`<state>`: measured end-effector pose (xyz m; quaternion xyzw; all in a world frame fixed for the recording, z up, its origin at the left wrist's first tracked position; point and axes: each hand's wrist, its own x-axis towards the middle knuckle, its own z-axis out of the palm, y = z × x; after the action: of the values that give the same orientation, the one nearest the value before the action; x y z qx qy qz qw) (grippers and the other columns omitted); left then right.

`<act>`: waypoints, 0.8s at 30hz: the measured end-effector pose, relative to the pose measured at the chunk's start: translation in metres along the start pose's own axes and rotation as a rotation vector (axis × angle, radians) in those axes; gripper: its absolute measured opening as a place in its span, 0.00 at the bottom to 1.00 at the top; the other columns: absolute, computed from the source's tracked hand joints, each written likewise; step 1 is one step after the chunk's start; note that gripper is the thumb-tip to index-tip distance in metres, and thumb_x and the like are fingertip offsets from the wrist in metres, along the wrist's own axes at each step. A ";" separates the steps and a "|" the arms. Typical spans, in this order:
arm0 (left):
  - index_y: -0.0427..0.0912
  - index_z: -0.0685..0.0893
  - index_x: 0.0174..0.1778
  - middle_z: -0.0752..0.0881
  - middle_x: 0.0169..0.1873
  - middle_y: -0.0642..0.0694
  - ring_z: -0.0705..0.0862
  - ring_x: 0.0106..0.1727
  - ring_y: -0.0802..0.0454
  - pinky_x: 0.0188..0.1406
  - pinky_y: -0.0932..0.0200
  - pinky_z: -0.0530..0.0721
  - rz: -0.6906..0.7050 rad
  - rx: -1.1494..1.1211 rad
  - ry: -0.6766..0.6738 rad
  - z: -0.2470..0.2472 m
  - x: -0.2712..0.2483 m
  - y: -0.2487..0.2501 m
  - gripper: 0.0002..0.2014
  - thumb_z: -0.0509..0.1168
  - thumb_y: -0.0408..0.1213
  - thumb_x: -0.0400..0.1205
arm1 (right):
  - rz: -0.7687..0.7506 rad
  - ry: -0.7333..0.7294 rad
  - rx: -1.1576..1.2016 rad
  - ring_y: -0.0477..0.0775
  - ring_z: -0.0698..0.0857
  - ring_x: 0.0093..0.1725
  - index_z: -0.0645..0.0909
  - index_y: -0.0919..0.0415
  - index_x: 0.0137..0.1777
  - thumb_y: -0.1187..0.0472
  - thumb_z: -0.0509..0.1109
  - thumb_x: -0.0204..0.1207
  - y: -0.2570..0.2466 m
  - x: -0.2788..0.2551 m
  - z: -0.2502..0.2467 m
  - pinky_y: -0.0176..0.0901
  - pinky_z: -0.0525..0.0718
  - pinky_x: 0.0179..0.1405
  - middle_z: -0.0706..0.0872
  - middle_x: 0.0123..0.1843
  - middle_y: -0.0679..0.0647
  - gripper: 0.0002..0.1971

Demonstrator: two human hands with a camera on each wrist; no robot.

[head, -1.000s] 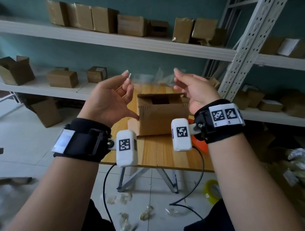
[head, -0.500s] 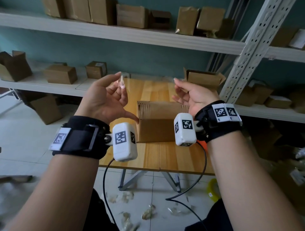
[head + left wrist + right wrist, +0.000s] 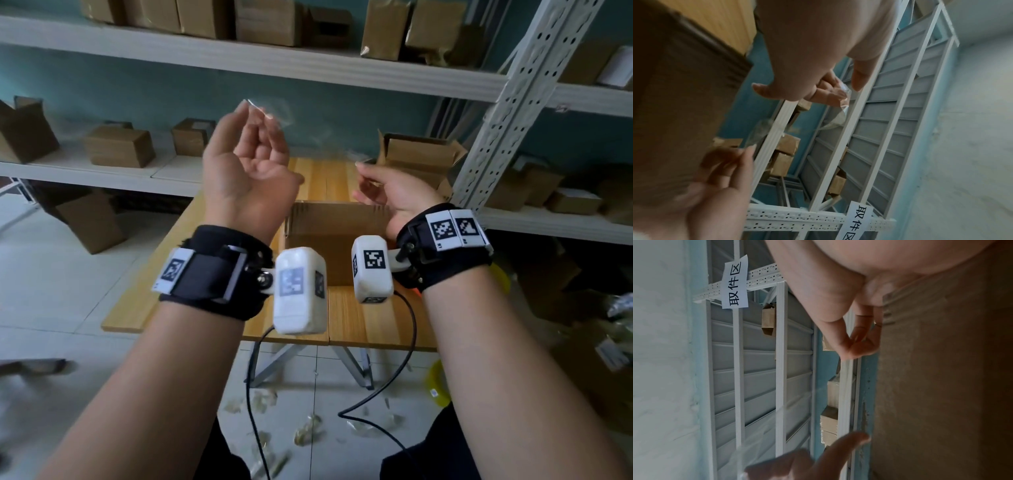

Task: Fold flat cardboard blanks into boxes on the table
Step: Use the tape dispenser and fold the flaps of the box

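Raised higher, left hand (image 3: 250, 171) pinches clear tape (image 3: 270, 113) slanting down to right hand (image 3: 394, 192).

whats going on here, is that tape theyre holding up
It looks like clear tape, though it is hard to see. A person is holding a transparent strip in the air, stretched between both hands. The left hand pinches one end, raised above the right hand, which pinches the other. Below them a folded cardboard box stands on the wooden table, with nothing touching it. Probably the strip is meant for sealing that box.
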<state>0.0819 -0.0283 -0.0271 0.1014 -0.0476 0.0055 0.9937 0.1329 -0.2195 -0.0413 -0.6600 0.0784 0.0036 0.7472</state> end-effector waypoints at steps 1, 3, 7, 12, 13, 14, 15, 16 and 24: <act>0.42 0.85 0.64 0.88 0.50 0.48 0.88 0.47 0.54 0.88 0.47 0.62 0.001 -0.039 0.016 -0.001 0.002 -0.006 0.23 0.80 0.33 0.73 | -0.001 0.005 -0.003 0.53 0.91 0.51 0.88 0.60 0.47 0.59 0.81 0.80 0.000 -0.001 0.000 0.47 0.91 0.63 0.90 0.46 0.53 0.06; 0.39 0.86 0.64 0.88 0.51 0.46 0.87 0.49 0.52 0.74 0.59 0.81 0.027 -0.062 0.052 -0.007 0.007 -0.016 0.21 0.80 0.29 0.75 | -0.002 0.026 -0.002 0.52 0.91 0.49 0.89 0.59 0.48 0.58 0.81 0.79 0.002 -0.001 0.000 0.43 0.92 0.57 0.90 0.45 0.52 0.06; 0.36 0.86 0.54 0.87 0.44 0.44 0.86 0.44 0.51 0.44 0.63 0.89 0.094 -0.002 0.149 -0.025 0.013 -0.031 0.08 0.75 0.30 0.81 | -0.030 0.056 0.130 0.48 0.89 0.40 0.89 0.60 0.46 0.63 0.82 0.79 0.006 -0.001 -0.002 0.40 0.93 0.42 0.89 0.37 0.50 0.04; 0.38 0.86 0.51 0.87 0.42 0.46 0.86 0.43 0.52 0.52 0.65 0.87 0.126 0.021 0.211 -0.034 0.017 -0.032 0.07 0.76 0.30 0.80 | -0.155 0.081 0.084 0.45 0.90 0.40 0.88 0.63 0.53 0.62 0.82 0.79 -0.001 -0.009 -0.010 0.49 0.94 0.56 0.90 0.41 0.50 0.08; 0.39 0.86 0.49 0.88 0.41 0.47 0.86 0.42 0.53 0.61 0.65 0.85 0.124 0.027 0.227 -0.034 0.018 -0.030 0.05 0.76 0.30 0.80 | -0.218 0.124 0.050 0.46 0.90 0.40 0.87 0.63 0.53 0.62 0.81 0.79 -0.003 -0.012 -0.010 0.45 0.94 0.53 0.90 0.42 0.50 0.08; 0.40 0.86 0.46 0.87 0.39 0.48 0.85 0.39 0.54 0.72 0.62 0.80 0.121 0.030 0.243 -0.035 0.019 -0.029 0.05 0.75 0.30 0.79 | -0.288 0.163 0.024 0.46 0.90 0.41 0.86 0.63 0.55 0.62 0.81 0.79 -0.005 -0.014 -0.008 0.43 0.93 0.51 0.91 0.41 0.50 0.09; 0.41 0.85 0.43 0.87 0.37 0.49 0.85 0.37 0.55 0.80 0.58 0.74 0.122 0.036 0.258 -0.036 0.020 -0.027 0.04 0.75 0.30 0.79 | -0.342 0.186 0.021 0.47 0.90 0.41 0.84 0.63 0.58 0.62 0.80 0.80 -0.007 -0.017 -0.006 0.43 0.92 0.51 0.91 0.42 0.50 0.11; 0.41 0.85 0.41 0.86 0.35 0.49 0.84 0.34 0.56 0.85 0.55 0.68 0.120 0.044 0.269 -0.037 0.021 -0.026 0.05 0.74 0.30 0.79 | -0.361 0.182 0.045 0.48 0.91 0.43 0.82 0.62 0.62 0.62 0.80 0.79 -0.008 -0.020 -0.003 0.46 0.93 0.54 0.91 0.42 0.50 0.14; 0.42 0.83 0.43 0.84 0.34 0.50 0.83 0.31 0.58 0.88 0.53 0.62 0.066 0.070 0.295 -0.039 0.022 -0.021 0.05 0.73 0.31 0.81 | -0.170 0.104 0.147 0.56 0.95 0.56 0.73 0.58 0.75 0.64 0.80 0.80 0.017 -0.030 0.011 0.59 0.94 0.58 0.92 0.56 0.57 0.26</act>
<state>0.1074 -0.0409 -0.0673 0.1325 0.0958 0.0545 0.9850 0.1031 -0.2032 -0.0531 -0.6068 0.0609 -0.0998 0.7862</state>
